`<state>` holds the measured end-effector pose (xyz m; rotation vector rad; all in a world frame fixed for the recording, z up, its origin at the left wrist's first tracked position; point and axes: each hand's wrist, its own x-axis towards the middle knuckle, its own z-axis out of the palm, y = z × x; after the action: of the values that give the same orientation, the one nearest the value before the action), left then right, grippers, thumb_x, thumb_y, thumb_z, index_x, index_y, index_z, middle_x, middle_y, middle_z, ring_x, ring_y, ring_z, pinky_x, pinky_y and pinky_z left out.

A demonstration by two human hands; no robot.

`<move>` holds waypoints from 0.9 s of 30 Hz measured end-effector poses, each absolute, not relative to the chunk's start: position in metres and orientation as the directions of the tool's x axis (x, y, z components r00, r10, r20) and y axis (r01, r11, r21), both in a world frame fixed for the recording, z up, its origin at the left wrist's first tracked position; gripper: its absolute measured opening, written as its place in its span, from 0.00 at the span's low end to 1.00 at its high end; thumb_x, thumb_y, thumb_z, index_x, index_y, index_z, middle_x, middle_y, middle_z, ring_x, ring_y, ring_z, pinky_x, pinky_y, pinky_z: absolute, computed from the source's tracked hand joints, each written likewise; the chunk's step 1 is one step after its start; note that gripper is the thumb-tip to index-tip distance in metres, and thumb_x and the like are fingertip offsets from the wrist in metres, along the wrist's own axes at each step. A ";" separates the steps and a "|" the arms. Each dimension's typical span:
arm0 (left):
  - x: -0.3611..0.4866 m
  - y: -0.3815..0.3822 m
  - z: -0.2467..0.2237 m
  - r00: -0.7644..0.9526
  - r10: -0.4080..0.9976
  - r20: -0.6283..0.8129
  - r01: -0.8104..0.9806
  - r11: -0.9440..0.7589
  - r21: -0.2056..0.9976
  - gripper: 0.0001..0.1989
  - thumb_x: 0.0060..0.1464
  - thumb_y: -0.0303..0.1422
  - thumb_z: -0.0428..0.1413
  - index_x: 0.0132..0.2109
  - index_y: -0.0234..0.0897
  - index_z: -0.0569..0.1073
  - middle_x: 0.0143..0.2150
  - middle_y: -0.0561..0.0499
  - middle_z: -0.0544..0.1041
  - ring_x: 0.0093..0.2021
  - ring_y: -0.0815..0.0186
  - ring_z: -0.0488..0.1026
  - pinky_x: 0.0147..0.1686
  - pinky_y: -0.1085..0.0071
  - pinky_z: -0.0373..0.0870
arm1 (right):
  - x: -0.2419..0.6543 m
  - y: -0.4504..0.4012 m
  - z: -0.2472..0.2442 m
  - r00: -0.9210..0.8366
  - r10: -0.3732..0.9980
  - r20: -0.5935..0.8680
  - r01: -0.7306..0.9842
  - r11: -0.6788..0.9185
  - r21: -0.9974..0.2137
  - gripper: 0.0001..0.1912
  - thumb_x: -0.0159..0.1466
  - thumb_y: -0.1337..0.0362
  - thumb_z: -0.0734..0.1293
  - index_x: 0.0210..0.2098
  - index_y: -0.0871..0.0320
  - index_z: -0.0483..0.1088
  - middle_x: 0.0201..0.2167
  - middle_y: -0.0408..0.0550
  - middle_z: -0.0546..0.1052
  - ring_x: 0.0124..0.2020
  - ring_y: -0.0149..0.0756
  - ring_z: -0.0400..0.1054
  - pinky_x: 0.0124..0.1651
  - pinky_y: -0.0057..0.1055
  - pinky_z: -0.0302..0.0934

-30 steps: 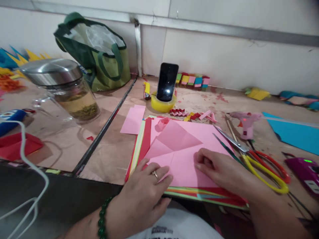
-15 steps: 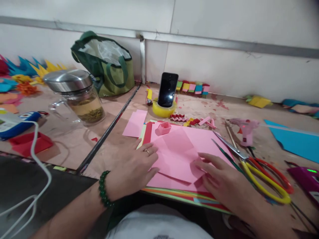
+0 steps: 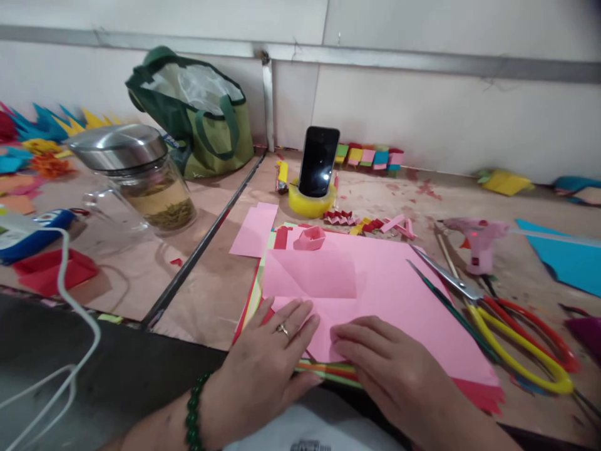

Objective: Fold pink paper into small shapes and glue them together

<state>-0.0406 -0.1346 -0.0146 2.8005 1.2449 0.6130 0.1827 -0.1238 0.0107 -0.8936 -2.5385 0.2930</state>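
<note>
A creased sheet of pink paper (image 3: 323,272) lies on a larger pink sheet (image 3: 399,288) that tops a stack of coloured paper. My left hand (image 3: 277,351), with a ring and a green bead bracelet, rests flat on its near left part, fingers outstretched. On the near right side, my right hand (image 3: 389,357) has its fingers bent and held together against the creased sheet; the thumb is hidden. A small folded pink paper box (image 3: 310,238) sits just beyond the sheet. Large scissors (image 3: 474,297) with red and yellow handles lie right of my right hand.
A phone (image 3: 319,160) leans in a yellow tape roll (image 3: 310,203). To the right lie a pink glue gun (image 3: 479,241) and blue paper (image 3: 563,257). Left are a glass tea mug (image 3: 154,200), a green bag (image 3: 220,150), a red paper box (image 3: 56,272) and a white cable (image 3: 89,319).
The creased pink sheet has turned square to the stack and come nearer to me. Both hands have moved closer together and toward the table's front edge.
</note>
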 end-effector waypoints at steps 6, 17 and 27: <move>-0.049 -0.144 -0.017 0.522 0.648 0.555 0.623 -0.733 0.271 0.13 0.61 0.35 0.51 0.47 0.32 0.74 0.45 0.44 0.79 0.47 0.59 0.73 0.51 0.59 0.67 | 0.201 -0.098 0.031 -0.769 0.637 -0.052 0.513 0.566 -0.645 0.13 0.66 0.70 0.62 0.46 0.52 0.74 0.47 0.47 0.77 0.49 0.34 0.69 0.50 0.29 0.67; -0.053 -0.139 -0.016 0.579 0.660 0.478 0.572 -0.747 0.338 0.12 0.56 0.32 0.55 0.47 0.34 0.74 0.43 0.43 0.76 0.45 0.57 0.71 0.45 0.57 0.72 | 0.193 -0.061 0.019 -0.544 0.831 -0.115 0.500 0.211 -0.840 0.09 0.59 0.59 0.70 0.26 0.56 0.75 0.37 0.47 0.75 0.38 0.36 0.71 0.41 0.31 0.67; -0.055 -0.140 -0.017 0.624 0.637 0.454 0.536 -0.771 0.345 0.13 0.54 0.28 0.53 0.46 0.37 0.75 0.44 0.47 0.76 0.46 0.59 0.70 0.48 0.56 0.68 | 0.168 -0.059 0.010 -0.505 0.858 0.097 0.592 0.426 -0.684 0.05 0.57 0.61 0.73 0.26 0.54 0.76 0.31 0.45 0.76 0.36 0.36 0.70 0.41 0.35 0.64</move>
<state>-0.0554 -0.1398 -0.0174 2.6685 0.9726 0.8491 0.1681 -0.0591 0.0097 -1.2290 -2.2497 0.8244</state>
